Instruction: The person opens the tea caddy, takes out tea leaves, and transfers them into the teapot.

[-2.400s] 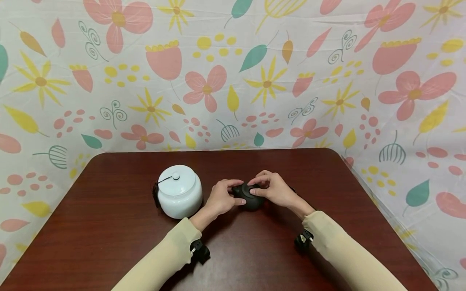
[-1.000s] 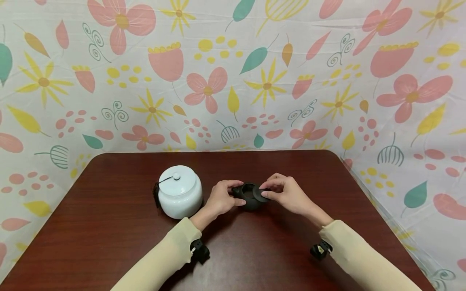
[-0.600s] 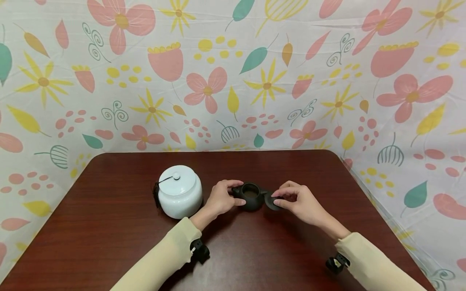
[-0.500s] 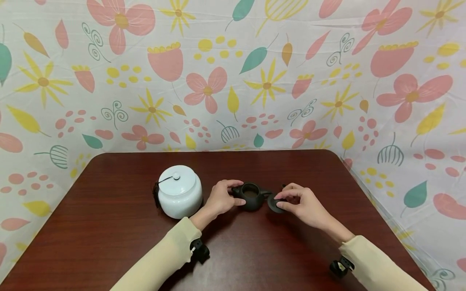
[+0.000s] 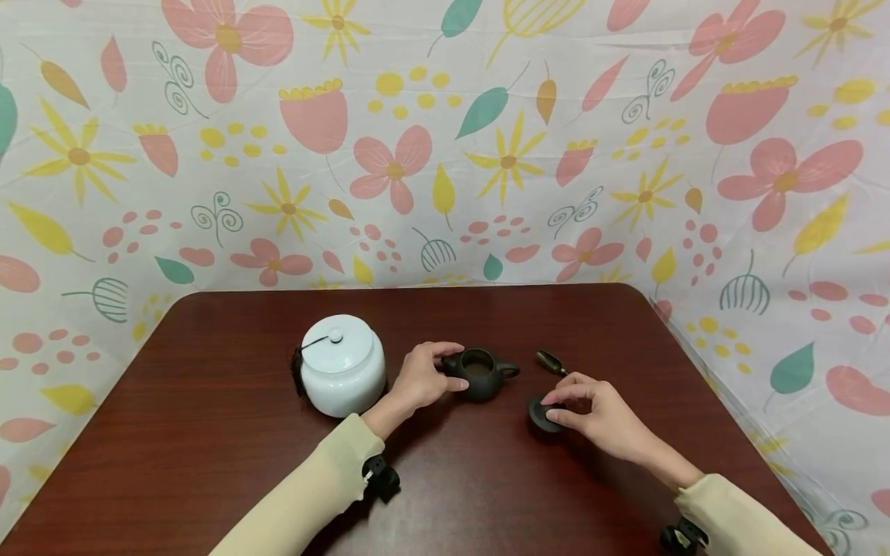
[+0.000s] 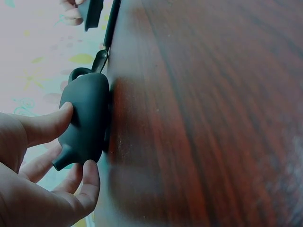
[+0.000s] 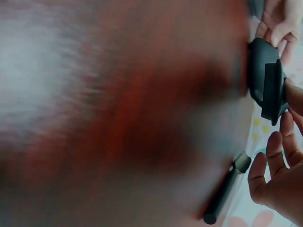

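Note:
My left hand [image 5: 420, 378] holds a small black teapot [image 5: 481, 388] upright on the table, thumb and fingers placed round its body at the spout end. The pot's round mouth is uncovered, and its handle points right. In the left wrist view the teapot [image 6: 87, 111] shows its short spout between my fingers. To the right, my right hand [image 5: 605, 421] pinches the black teapot lid [image 5: 538, 417] by its top. The right wrist view has the lid [image 7: 271, 94] edge-on, held above the table, its inner rim facing the tabletop.
A white lidded jar [image 5: 344, 390] with a dark tassel [image 5: 299, 372] stands left of my left hand. Behind my right hand lies a small dark scoop [image 5: 551, 361], its handle partly hidden. The brown table [image 5: 459, 486] meets a flowered cloth [image 5: 445, 154] at the back.
My right hand has lifted the lid off the teapot and carried it right and toward me, uncovering the pot's mouth and the scoop. My left hand has stayed on the pot.

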A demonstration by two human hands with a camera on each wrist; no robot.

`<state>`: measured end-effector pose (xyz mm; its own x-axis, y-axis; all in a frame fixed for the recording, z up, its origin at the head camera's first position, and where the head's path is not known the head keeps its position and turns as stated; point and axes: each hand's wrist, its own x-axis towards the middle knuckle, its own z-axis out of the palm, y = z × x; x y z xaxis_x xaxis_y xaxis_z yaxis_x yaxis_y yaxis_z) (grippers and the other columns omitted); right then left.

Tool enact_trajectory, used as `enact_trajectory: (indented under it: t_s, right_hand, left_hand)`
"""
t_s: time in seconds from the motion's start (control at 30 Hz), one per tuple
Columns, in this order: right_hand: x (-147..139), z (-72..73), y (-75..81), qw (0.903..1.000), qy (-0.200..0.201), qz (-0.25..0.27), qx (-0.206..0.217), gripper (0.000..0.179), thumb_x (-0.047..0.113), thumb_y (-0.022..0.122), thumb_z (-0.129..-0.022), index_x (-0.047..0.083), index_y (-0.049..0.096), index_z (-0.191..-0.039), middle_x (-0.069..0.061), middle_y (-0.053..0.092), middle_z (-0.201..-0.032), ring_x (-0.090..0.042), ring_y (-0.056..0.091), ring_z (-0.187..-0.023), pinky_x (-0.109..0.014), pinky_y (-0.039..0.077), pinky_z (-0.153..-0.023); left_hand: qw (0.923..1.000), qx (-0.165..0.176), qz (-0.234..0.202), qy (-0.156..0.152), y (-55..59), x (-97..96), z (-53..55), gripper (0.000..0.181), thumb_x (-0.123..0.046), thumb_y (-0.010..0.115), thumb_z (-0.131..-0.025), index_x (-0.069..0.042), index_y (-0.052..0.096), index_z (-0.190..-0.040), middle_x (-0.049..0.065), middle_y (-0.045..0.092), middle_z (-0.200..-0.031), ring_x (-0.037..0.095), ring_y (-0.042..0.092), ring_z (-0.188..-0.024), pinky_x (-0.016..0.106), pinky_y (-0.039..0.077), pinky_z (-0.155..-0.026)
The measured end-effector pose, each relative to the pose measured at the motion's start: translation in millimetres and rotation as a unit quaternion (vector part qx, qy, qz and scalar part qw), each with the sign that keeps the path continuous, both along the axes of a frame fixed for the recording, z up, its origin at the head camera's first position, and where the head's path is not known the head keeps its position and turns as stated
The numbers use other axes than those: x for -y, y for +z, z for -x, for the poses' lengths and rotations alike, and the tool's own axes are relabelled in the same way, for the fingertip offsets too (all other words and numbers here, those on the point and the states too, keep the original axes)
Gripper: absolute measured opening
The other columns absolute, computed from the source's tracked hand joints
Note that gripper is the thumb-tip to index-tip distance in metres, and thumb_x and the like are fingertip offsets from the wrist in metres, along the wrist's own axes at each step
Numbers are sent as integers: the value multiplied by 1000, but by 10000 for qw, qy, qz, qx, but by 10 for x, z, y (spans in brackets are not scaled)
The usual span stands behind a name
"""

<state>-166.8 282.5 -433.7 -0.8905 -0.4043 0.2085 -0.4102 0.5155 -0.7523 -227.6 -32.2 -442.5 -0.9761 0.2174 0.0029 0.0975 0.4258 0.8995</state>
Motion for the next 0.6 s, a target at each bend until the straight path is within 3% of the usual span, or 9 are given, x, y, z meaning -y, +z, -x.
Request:
enact_trajectory:
  t_s: [0.23,0.6]
  right_hand:
    - [-9,-55,-92,9997,115,-61,-186,15,10,84,-92,18,81,-105,2,67,-103,-17,62,-95,-30,51,-78]
    - [18,-33,-163,9996,270,104,-62,15,5,83,-91,14,81,-103,-3,67,-99,-13,56,-75,-26,47,-63]
  left_hand:
    - [10000,-20,13,5,2,-4,4,56,-6,92,-80,-13,74,-132,5,68,-131,31,62,-117,45,53,-94]
    - [10000,58,43,47,14,-13,-3,55,-7,93,-81,-15,74,-132,5,66,-131,30,61,-118,44,53,-94]
